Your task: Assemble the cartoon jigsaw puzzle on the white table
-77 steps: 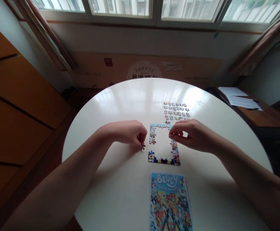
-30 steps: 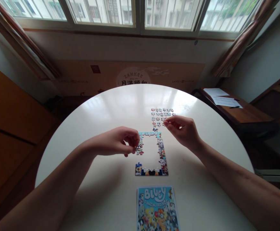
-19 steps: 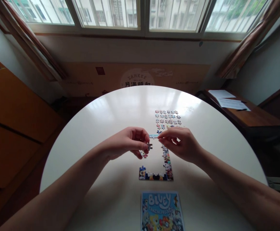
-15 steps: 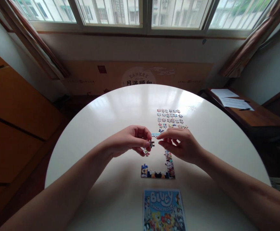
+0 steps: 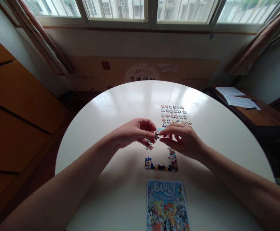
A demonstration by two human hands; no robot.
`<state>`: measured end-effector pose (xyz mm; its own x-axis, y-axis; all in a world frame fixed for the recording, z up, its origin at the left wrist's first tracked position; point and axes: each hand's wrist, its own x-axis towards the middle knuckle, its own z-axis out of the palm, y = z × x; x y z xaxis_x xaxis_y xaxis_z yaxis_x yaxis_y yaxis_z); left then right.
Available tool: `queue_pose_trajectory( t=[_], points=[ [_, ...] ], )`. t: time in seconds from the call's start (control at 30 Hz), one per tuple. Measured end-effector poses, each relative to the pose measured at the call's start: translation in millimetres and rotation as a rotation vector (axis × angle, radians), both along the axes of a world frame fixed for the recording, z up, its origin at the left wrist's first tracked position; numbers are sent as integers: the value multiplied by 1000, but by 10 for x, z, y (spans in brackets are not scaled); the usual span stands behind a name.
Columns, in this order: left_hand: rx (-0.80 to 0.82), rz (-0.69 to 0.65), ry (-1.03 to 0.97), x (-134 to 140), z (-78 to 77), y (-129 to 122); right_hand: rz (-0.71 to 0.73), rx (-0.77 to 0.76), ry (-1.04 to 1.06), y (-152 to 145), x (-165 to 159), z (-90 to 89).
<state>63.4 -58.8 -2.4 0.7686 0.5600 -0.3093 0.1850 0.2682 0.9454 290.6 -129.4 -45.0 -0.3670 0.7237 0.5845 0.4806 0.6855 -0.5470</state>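
Observation:
My left hand is closed, pinching a small dark jigsaw piece between thumb and fingers above the table. Close on the other side of the piece is my right hand, its thumb and index finger apart; whether a fingertip touches the piece, I cannot tell. Below both hands lies a partly joined puzzle border, with a bottom edge, a right side and bits of the left and top. The hands cover part of the top and sides. Loose puzzle pieces lie in rows beyond my right hand.
A colourful picture sheet headed "Bluey" lies on the near side of the round white table. To the right, a brown side table carries papers and a pen. A window and curtains are beyond.
The whole view has shifted slightly. My right hand's fingers have come closer to the jigsaw piece in my left hand, and the piece appears turned a little.

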Motion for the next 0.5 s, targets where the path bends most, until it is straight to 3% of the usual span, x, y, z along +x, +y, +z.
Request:
queue_pose_trajectory(
  t=[0.5],
  points=[
    [67, -39, 3, 46, -44, -4, -19, 72, -23, -46, 34, 81]
  ],
)
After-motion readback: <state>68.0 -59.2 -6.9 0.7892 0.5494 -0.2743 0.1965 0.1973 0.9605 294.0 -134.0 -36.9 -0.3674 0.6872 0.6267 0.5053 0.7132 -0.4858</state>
